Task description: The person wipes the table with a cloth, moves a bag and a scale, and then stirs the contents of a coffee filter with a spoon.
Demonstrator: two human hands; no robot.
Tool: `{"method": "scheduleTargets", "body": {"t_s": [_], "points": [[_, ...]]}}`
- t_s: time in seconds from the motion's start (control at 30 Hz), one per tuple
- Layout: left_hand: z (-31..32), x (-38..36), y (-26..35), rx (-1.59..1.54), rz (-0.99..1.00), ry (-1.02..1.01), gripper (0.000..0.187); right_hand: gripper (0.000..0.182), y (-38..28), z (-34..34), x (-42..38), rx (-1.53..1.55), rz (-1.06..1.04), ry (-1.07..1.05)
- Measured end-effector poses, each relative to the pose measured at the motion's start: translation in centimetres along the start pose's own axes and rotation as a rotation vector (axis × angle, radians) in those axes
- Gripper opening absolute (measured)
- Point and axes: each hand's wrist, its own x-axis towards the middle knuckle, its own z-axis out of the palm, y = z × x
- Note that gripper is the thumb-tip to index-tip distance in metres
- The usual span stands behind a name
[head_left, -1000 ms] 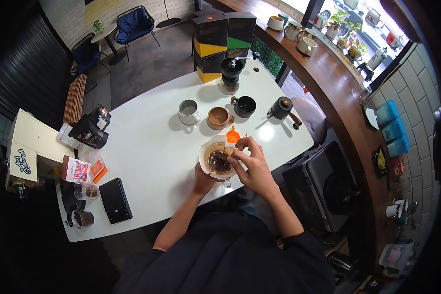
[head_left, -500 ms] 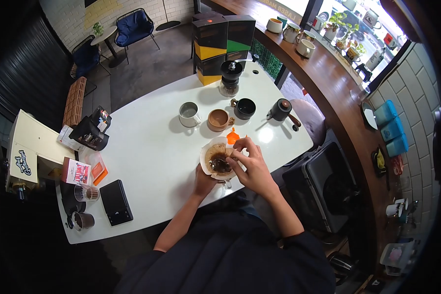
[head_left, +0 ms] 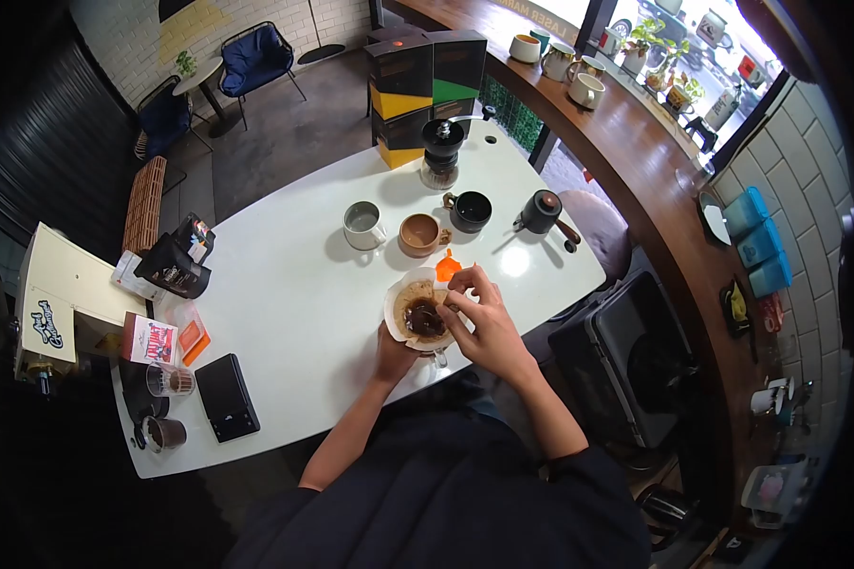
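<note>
A white paper coffee filter [head_left: 396, 305], stained brown inside, sits open near the table's front edge. Dark wet coffee [head_left: 424, 318] lies at its bottom. My left hand [head_left: 395, 357] is wrapped round the left side of the dripper below the filter; the dripper itself is mostly hidden. Under it a clear glass handle [head_left: 440, 359] shows. Over the filter's right side, my right hand [head_left: 489, 330] is closed in a pinch, fingertips above the coffee; what they hold is hidden. An orange piece [head_left: 448, 266] lies just behind the filter.
Behind stand a grey mug [head_left: 362, 226], a brown cup [head_left: 419, 234], a black cup [head_left: 470, 211], a hand grinder [head_left: 442, 152] and a black kettle [head_left: 542, 211]. At left are a black scale [head_left: 226, 398], a glass of grounds [head_left: 166, 433] and a black coffee bag [head_left: 176, 270].
The view has shifted slightly. My right fingertips have moved a little over the filter, and the shine on the dark coffee looks different. My left hand keeps its place.
</note>
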Motion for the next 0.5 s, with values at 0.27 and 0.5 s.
{"method": "scheduleTargets", "body": {"t_s": [0.27, 0.5], "points": [[-0.2, -0.1, -0.9, -0.009, 0.009, 0.003, 0.057, 0.014, -0.6, 0.0, -0.1, -0.007, 0.048, 0.005], [-0.1, 0.0, -0.6, -0.003, 0.024, 0.001, 0.059, 0.016, 0.1, 0.3, -0.2, -0.017, -0.005, -0.011]]}}
